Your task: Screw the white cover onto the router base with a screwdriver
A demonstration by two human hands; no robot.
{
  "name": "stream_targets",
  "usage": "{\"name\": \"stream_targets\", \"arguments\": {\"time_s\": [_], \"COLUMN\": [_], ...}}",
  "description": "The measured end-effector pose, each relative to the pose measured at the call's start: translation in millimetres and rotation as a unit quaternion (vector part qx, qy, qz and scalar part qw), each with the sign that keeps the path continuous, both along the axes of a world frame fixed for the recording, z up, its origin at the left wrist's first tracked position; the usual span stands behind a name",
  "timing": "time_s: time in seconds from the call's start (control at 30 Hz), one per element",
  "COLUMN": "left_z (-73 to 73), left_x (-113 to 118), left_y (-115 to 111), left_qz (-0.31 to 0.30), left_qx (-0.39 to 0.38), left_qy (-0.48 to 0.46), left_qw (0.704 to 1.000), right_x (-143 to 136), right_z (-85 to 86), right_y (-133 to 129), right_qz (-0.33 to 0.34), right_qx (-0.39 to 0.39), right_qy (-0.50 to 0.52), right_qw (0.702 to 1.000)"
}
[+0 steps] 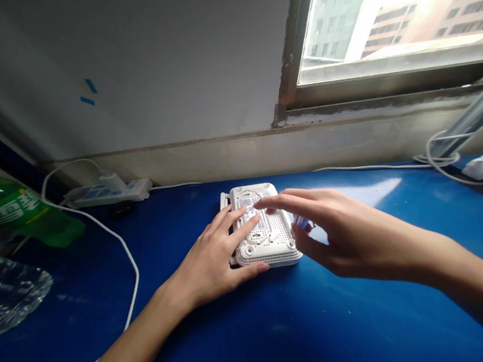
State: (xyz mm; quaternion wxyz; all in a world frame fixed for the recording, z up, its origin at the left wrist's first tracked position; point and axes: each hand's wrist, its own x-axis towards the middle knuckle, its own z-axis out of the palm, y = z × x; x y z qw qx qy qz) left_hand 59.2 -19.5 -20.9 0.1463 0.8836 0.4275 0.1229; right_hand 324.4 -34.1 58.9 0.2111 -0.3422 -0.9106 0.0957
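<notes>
A white plastic device (pixel 279 234) with vent holes and a printed label lies on the blue table (pixel 257 335), near its middle. My left hand (pixel 215 258) rests on the device's left side, fingers spread over the label and the thumb along the near edge. Above the right side is my right hand (pixel 337 228), its index finger reaching over the label and its thumb apart, near the right edge. Between that thumb and fingers, a small blue and white thing shows beside the device; whether the hand touches it cannot be made out.
Green bottle (pixel 24 209) and clear bottle (pixel 11 291) lie at the left. A power strip (pixel 134 190) with a plugged-in charger is at the back left; a white cable (pixel 131 256) runs forward. At the right, another cable wraps a metal pole (pixel 468 117).
</notes>
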Motion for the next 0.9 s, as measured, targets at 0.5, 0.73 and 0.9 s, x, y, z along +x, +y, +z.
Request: {"name": "stream_targets", "arguments": {"time_s": [0.5,0.73,0.9], "left_z": [-1.4,0.9,0.4], "left_x": [0.2,0.8,0.6], "left_y": [0.3,-0.1,-1.3], "left_qz": [-0.004,0.0,-0.001], "left_qx": [-0.001,-0.009,-0.008], "left_qy": [-0.011,0.0,0.002], "left_qw": [1.0,1.0,1.0], "right_x": [-3.8,-2.9,-3.2], "right_z": [1.6,0.1,3.3], "right_y": [0.3,3.8,0.3], "right_qz": [-0.019,0.006,0.016], "right_qx": [0.002,-0.015,-0.021], "right_qy": [-0.001,0.005,-0.005], "right_qw": [1.0,1.0,1.0]}}
